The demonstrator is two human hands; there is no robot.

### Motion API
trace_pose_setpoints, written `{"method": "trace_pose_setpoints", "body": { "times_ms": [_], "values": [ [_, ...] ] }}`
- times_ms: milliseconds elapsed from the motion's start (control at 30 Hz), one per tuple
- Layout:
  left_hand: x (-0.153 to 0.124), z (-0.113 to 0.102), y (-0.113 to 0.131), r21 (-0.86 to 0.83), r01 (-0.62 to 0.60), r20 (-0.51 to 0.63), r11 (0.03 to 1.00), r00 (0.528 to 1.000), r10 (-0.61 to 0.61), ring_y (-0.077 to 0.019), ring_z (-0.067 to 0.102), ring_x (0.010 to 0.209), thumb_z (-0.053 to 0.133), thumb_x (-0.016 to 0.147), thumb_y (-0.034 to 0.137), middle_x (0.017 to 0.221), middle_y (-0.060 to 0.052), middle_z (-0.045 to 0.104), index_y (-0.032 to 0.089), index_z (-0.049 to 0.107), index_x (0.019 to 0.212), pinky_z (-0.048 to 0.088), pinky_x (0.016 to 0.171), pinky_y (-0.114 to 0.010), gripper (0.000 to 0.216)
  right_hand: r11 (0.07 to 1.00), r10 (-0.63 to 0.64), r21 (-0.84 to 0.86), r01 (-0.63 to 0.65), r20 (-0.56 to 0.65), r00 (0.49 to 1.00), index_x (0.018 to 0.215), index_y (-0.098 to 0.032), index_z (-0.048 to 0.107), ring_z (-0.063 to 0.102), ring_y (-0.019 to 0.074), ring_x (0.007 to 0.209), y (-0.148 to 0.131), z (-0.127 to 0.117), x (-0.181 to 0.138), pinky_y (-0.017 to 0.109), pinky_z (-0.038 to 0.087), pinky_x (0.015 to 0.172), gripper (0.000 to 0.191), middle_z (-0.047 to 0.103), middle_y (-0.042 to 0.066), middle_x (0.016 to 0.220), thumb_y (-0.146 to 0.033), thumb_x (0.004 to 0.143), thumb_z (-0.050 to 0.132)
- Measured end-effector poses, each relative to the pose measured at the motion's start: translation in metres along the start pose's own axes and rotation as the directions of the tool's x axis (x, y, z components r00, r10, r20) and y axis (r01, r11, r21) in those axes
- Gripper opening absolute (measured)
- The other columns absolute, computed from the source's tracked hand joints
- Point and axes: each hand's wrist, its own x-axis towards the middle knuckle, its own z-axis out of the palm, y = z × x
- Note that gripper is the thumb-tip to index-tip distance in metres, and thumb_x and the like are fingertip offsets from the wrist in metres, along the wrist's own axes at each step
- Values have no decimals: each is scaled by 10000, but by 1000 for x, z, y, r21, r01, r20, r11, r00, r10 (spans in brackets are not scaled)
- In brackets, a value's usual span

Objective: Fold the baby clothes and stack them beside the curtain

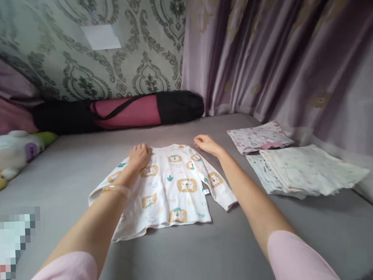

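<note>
A small white long-sleeved children's shirt [163,185] lies spread on the grey bed sheet, printed with yellow-brown lion faces and green sprigs. Its collar points away from me and a small tag sticks out at its right side. My left hand [139,156] is at the shirt's left shoulder, fingers bent down and closed on the cloth; the fingertips are hidden. Just beyond the right shoulder, my right hand [207,144] hovers with its fingers curled together, apart from the shirt, and nothing shows in it. The right sleeve lies angled outward; my left forearm partly covers the left one.
Folded clothes lie at the right: a pink-patterned piece [256,138] and a pale stack [312,170]. A black and pink long bag [127,111] lies along the wall. White plush toy [12,152] at left; a pixelated patch [11,244] covers the lower left. Purple curtains [232,52] hang behind.
</note>
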Motion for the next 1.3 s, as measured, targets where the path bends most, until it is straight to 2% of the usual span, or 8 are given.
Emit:
{"method": "trace_pose_setpoints", "body": {
  "times_ms": [133, 267, 433, 633, 800, 933, 1167, 1300],
  "values": [
    [2, -6, -3, -10, -26, 83, 1000, 996, 26, -336, 556, 1160, 314, 993, 338, 1207, -221, 613, 91, 544, 1177, 407, 961, -421, 385, 954, 284, 67, -291, 92, 954, 791, -140, 638, 627, 90, 551, 23, -34, -49, 175, 494, 520, 210, 714, 63, 732, -250, 956, 569],
    [-7, -20, 12, 5, 33, 48, 999, 998, -34, -365, 503, 1208, 390, 955, 289, 1272, -244, 555, 80, 534, 1216, 393, 976, -445, 363, 930, 365, -54, -363, 245, 898, 622, -141, 609, 599, 103, 455, 31, -45, -78, 197, 504, 474, 318, 633, 35, 519, -336, 827, 754],
    [-18, -28, 71, -174, -186, -119, 967, 979, 167, -324, 529, 1120, 396, 907, 175, 1173, -188, 598, 139, 604, 1136, 417, 951, -452, 311, 936, 324, -265, -231, 395, 860, 622, -153, 655, 630, 134, 503, 20, -45, -89, 204, 497, 490, 345, 601, 9, 462, -414, 619, 880],
    [-15, -1, 136, -383, -394, -149, 836, 919, 365, -209, 602, 1038, 384, 889, 113, 1080, -98, 678, 166, 669, 1055, 460, 968, -325, 333, 956, 205, -280, -90, 413, 887, 696, -171, 692, 581, 127, 494, 23, -51, -94, 199, 415, 476, 230, 566, -18, 446, -357, 649, 818],
    [-21, 15, 147, -435, -373, -233, 820, 926, 297, -238, 577, 1138, 347, 901, 111, 1190, -127, 654, 158, 655, 1161, 446, 1027, -409, 406, 994, 93, -70, -88, 72, 993, 817, -170, 704, 591, 138, 585, 53, -60, -78, 206, 405, 503, 199, 649, 3, 619, -349, 732, 681],
    [-26, 15, 146, -431, -395, -245, 811, 917, 316, -247, 553, 1169, 352, 939, 184, 1243, -123, 633, 168, 634, 1221, 444, 1033, -415, 399, 979, 113, -128, -157, -301, 947, 873, -179, 697, 626, 165, 689, 84, -66, -64, 221, 420, 563, 218, 696, 37, 746, -362, 799, 603],
    [-30, 10, 150, -348, -390, -211, 853, 918, 334, -260, 523, 1185, 368, 984, 328, 1283, -132, 582, 171, 599, 1277, 410, 1062, -400, 405, 914, 388, -172, -368, 99, 916, 659, -185, 626, 529, 127, 475, 91, -83, -78, 218, 396, 472, 363, 557, -11, 473, -520, 727, 749],
    [-30, 11, 150, -338, -394, -215, 855, 916, 337, -261, 509, 1202, 388, 984, 392, 1289, -121, 567, 192, 588, 1289, 390, 1081, -395, 416, 932, 351, -161, -325, 181, 919, 609, -185, 594, 499, 101, 476, 85, -91, -88, 197, 384, 473, 330, 532, -34, 468, -435, 667, 802]
  ]
}}
